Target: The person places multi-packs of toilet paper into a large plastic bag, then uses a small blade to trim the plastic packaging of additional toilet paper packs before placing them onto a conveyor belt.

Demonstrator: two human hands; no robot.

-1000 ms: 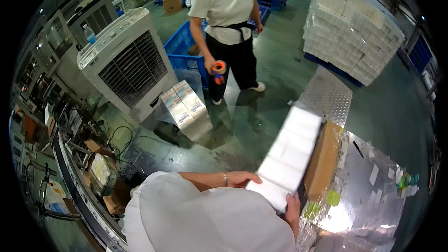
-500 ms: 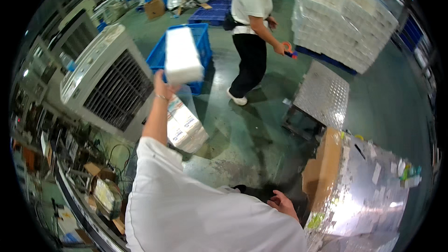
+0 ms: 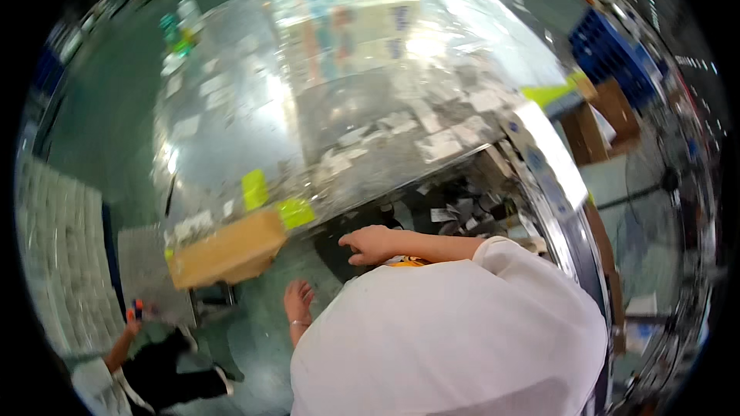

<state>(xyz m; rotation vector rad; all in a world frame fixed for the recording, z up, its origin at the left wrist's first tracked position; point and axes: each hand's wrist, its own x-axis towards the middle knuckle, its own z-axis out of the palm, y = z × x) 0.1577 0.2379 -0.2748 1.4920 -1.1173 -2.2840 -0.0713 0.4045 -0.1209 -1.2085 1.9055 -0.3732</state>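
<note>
My left hand [image 3: 298, 302], with a bracelet at the wrist, hangs beside my body over the green floor. Its fingers are loosely bent and apart, and nothing shows in them. My right hand [image 3: 368, 245] is in front of my torso, just short of the near edge of the metal-topped table [image 3: 231, 127]. Its fingers are half bent, with no thing visible between them. On the far part of the table lies a bundle of printed packs in clear film [image 3: 347, 27]. A white patterned pack [image 3: 543, 154] sits on the rail at the right.
A brown cardboard piece [image 3: 227, 250] juts from the table's near left edge. Scraps [image 3: 462, 216] fill the space below the front edge. At lower left a person [image 3: 158, 366] holds an orange and blue tool, near a metal platform [image 3: 154, 270] and wrapped stack [image 3: 62, 254].
My view has swung right from the floor and blue crate to the table. My left hand, which held out a white pack over the crate, has let it go and come back to my side.
</note>
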